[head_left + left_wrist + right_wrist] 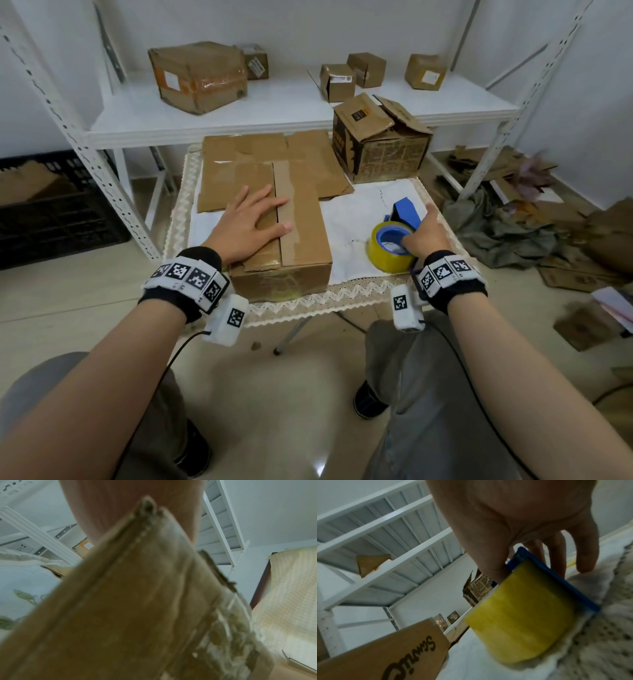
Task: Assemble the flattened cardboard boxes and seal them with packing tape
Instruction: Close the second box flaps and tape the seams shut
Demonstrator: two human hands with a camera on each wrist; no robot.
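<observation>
Head view, going left to right: the left hand (254, 224) lies flat with straight, spread fingers on top of the closed cardboard box (301, 236), which sits at the front of the tabletop (346, 291), an old strip of tape along its centre seam. Flattened cardboard (308, 154) lies just behind it. Farther right, the right hand (424, 236) grasps the blue tape dispenser (406, 212) with its yellow tape roll (387, 258), resting on the white cloth (346, 219).

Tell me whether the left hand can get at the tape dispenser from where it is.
Probably yes: the left hand lies flat on the box, but the right hand already grips the tape dispenser, covering its near side.
</observation>
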